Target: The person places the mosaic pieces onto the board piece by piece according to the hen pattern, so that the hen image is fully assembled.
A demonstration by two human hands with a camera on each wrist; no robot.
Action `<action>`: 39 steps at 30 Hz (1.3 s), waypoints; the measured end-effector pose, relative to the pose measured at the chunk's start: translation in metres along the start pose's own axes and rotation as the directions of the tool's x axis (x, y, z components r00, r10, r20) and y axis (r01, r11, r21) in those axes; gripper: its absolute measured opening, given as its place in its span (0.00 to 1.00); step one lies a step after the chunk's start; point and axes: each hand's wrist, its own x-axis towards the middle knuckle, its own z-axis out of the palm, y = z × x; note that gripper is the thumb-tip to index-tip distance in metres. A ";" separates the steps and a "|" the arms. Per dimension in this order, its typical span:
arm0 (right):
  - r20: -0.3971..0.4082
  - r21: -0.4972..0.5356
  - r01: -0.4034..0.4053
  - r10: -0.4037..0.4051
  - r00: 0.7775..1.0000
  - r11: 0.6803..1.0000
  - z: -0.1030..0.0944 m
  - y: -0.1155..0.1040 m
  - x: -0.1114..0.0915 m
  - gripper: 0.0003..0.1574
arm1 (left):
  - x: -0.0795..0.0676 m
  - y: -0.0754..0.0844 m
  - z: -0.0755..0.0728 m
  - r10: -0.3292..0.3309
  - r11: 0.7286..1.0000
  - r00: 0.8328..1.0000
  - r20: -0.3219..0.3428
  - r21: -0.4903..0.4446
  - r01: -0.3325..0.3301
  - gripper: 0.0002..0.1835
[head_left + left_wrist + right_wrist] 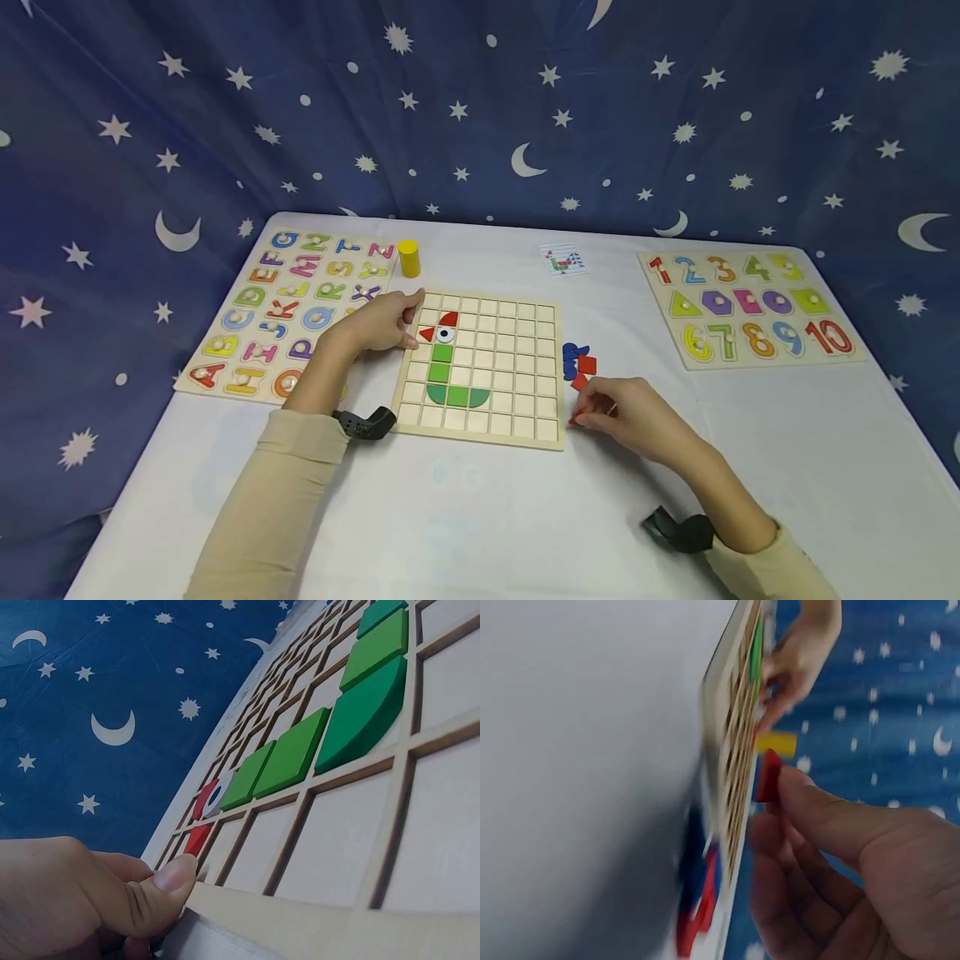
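Red piece: in the right hand, pinched between thumb and fingertips, just outside the right edge of the grid board, near its lower right corner; tapers to a point in the right wrist view.

Left hand: not clenched; thumb and index finger spread along the grid board's left edge, index at the upper left corner, thumb on the frame beside the red triangle.

Room: wooden frame and raised strips edge every cell. Right-hand columns show bare wood. White tablecloth runs wide in front of the grid board and between it and the number board.

Laid in cells: red quarter-round, eye piece, green squares in a column and one below, with a dark green quarter-round at each end of the bottom row.

In the way: blue pieces and a red square crowd the grid board's right edge, just beyond the right hand. Left forearm passes over the near corner of the alphabet board. Yellow cylinder upright near the upper left corner; picture card flat behind.

Writing: number board reads 1 to 10; alphabet board shows A, B, C, D and more capitals, some covered; details on the picture card too small to tell
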 end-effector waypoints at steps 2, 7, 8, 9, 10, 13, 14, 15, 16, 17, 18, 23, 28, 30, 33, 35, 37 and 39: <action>-0.005 0.021 0.054 -0.053 0.999 0.998 0.001 -0.014 0.011 0.08 | 0.001 0.001 -0.001 -0.004 1.000 1.000 -0.007 -0.002 0.004 0.49; 0.003 0.028 0.138 -0.138 0.990 0.990 0.019 -0.055 0.038 0.06 | 0.000 0.002 -0.001 -0.005 1.000 1.000 -0.015 0.000 0.005 0.49; 0.011 0.024 0.148 -0.149 0.989 0.989 0.023 -0.062 0.042 0.06 | -0.001 0.002 -0.001 0.001 1.000 1.000 -0.012 -0.002 -0.001 0.49; 0.022 0.017 0.154 -0.155 0.988 0.988 0.028 -0.068 0.046 0.06 | -0.001 0.003 0.000 0.003 1.000 1.000 -0.008 -0.005 -0.003 0.49; 0.034 0.018 0.166 -0.167 0.985 0.986 0.034 -0.073 0.050 0.05 | -0.002 0.003 0.002 0.002 1.000 1.000 -0.001 -0.010 -0.002 0.49; 0.047 0.013 0.194 -0.195 0.980 0.981 0.048 -0.083 0.060 0.05 | -0.002 0.002 0.005 0.008 1.000 1.000 0.005 -0.027 -0.008 0.49; 0.042 0.012 0.201 -0.201 0.979 0.980 0.051 -0.085 0.062 0.05 | -0.002 0.002 0.006 0.011 1.000 1.000 0.003 -0.028 -0.011 0.49; 0.035 0.013 0.202 -0.202 0.979 0.979 0.054 -0.086 0.065 0.05 | -0.001 0.002 0.007 0.010 1.000 1.000 -0.001 -0.029 -0.010 0.49; 0.026 0.011 0.206 -0.206 0.978 0.979 0.057 -0.087 0.067 0.05 | 0.000 0.002 0.007 0.012 1.000 1.000 -0.003 -0.027 -0.012 0.49; 0.019 0.005 0.204 -0.205 0.979 0.979 0.060 -0.088 0.068 0.05 | 0.000 0.002 0.007 0.014 1.000 1.000 -0.006 -0.027 -0.014 0.49; 0.013 0.002 0.202 -0.202 0.979 0.979 0.062 -0.088 0.070 0.05 | 0.001 0.001 0.007 0.015 1.000 1.000 -0.007 -0.026 -0.015 0.49; -0.008 -0.015 0.209 -0.209 0.978 0.978 0.069 -0.089 0.073 0.04 | 0.000 -0.001 0.004 0.006 1.000 1.000 -0.016 -0.022 -0.007 0.49; -0.034 -0.044 0.214 -0.216 0.976 0.976 0.071 -0.090 0.074 0.03 | 0.000 -0.002 0.002 0.006 1.000 1.000 -0.026 -0.019 -0.007 0.49; -0.038 -0.054 0.215 -0.217 0.975 0.975 0.072 -0.091 0.073 0.02 | 0.000 -0.001 0.001 0.006 1.000 1.000 -0.023 -0.022 -0.007 0.49; -0.026 -0.053 0.209 -0.210 0.977 0.977 0.074 -0.092 0.073 0.02 | 0.000 -0.001 0.001 0.003 1.000 1.000 -0.017 -0.024 -0.004 0.49; -0.019 -0.050 0.209 -0.210 0.978 0.977 0.074 -0.092 0.072 0.02 | -0.001 -0.001 0.001 -0.001 1.000 1.000 -0.016 -0.026 0.001 0.49; -0.012 -0.051 0.212 -0.213 0.977 0.976 0.074 -0.092 0.071 0.02 | 0.000 -0.001 0.001 -0.002 1.000 1.000 -0.012 -0.023 0.001 0.49; -0.009 -0.064 0.218 -0.219 0.976 0.974 0.075 -0.091 0.070 0.02 | 0.001 -0.001 0.002 0.002 1.000 1.000 -0.006 -0.022 -0.002 0.49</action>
